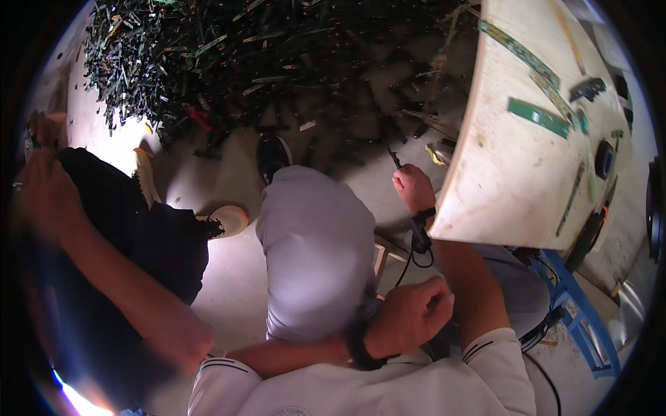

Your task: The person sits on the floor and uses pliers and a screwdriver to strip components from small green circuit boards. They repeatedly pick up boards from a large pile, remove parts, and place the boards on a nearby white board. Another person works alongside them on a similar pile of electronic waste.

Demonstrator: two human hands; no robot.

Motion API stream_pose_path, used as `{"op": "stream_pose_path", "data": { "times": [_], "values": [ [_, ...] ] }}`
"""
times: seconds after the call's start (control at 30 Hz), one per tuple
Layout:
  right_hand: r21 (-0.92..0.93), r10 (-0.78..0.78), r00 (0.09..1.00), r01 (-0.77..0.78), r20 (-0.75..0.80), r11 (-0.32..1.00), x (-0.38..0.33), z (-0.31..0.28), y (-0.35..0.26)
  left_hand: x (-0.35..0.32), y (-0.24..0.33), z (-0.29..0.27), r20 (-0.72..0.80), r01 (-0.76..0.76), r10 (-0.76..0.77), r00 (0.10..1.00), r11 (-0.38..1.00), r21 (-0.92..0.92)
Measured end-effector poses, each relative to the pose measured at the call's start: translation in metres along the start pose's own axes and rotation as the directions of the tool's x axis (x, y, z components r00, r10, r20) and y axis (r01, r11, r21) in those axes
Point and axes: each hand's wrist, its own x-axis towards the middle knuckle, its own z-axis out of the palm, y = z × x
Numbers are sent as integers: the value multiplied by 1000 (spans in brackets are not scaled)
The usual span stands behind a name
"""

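Note:
My right hand (pixel 414 187) reaches forward past the near edge of a pale wooden board (pixel 499 180). Its fingers are closed on a narrow dark strip (pixel 396 159) that sticks out ahead of them. A black band with a small device (pixel 420 232) and a cable is on that wrist. My left arm is folded across my body, and my left hand (pixel 409 317) is curled into a loose fist near my right forearm. Nothing shows in that fist. My left wrist also wears a black band (pixel 359 347).
A large heap of thin dark and green circuit-board strips (pixel 208 59) covers the far floor. On the board lie a green strip (pixel 538 116), a tape roll (pixel 604 158) and other pieces. A blue stool (pixel 586 319) stands right. A person in dark clothes (pixel 163 243) sits close on my left.

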Motion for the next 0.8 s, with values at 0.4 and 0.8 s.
{"op": "stream_pose_path", "data": {
  "times": [0.4,0.8],
  "values": [
    [560,351,936,-295,10,774,-87,-171,-134,-12,-42,-3,-32,105,-116,993,964,-243],
    [935,281,952,11,-118,354,-199,-225,-194,-19,-58,-14,164,189,-125,978,862,-471]
  ]
}}
